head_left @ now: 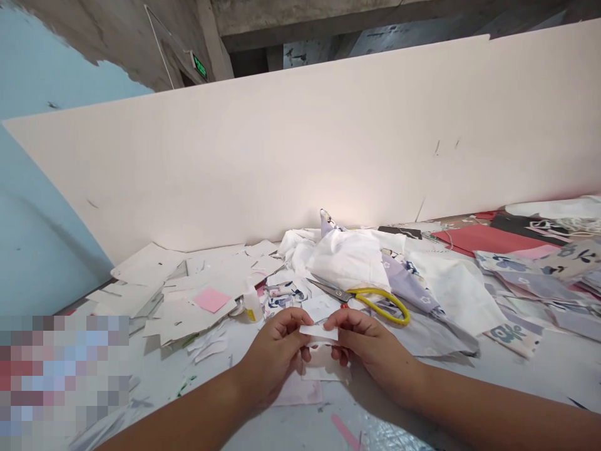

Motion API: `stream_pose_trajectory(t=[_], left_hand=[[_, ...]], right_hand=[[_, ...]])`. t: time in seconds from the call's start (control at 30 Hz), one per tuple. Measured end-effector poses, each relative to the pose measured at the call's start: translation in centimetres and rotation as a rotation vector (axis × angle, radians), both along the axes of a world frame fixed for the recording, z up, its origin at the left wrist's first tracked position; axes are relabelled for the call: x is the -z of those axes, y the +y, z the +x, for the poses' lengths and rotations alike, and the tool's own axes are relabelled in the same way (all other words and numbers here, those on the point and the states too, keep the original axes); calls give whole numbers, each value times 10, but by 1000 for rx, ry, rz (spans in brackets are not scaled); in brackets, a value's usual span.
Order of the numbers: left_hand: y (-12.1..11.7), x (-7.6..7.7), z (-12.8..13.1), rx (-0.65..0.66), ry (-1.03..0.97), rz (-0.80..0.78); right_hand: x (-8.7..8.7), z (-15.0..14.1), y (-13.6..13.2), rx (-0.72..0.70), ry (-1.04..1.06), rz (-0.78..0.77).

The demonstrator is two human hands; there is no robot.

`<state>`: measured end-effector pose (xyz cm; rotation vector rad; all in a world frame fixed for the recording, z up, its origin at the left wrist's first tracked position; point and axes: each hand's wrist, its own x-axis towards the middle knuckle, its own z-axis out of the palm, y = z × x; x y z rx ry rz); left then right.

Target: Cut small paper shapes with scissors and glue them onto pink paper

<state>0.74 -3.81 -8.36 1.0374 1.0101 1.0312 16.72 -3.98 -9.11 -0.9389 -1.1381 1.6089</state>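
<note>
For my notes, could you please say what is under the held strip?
A white piece and pale pink sheet show beneath the strip; whatever it, the left hand and right hand cover is unseen.

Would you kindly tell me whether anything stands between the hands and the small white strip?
Nothing visible does: the left hand and the right hand pinch the white strip at opposite ends, and the yellow-handled scissors lie beyond them.

You have before you a pale, marked work surface carrying overlapping white card sheets at left, loose white paper scraps beside them, heaped white cloth at centre, a red sheet and floral-patterned pieces at right, and, at your near side, one narrow pink strip.
</note>
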Motion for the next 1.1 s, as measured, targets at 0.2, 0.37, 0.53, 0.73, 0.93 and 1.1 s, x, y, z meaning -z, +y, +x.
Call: stream_pose_trajectory(t=[0.2,0.37,0.53,0.73,0.93,1.1], left_hand=[[-2,-1,-2,17,-18,-6],[-1,1,-7,46,-23,-9],[0,2,-11,82,-71,2],[0,2,-8,66,-57,20],[1,4,-6,-2,-35,100],[0,6,-5,-53,66,171]], right_hand=[[4,0,2,-4,155,-104],[4,2,4,-27,249,-139],[7,4,4,-47,262,-115],[7,1,4,-27,121,-15],[3,-3,0,52,-21,71],[-3,-5,-2,89,-104,125]])
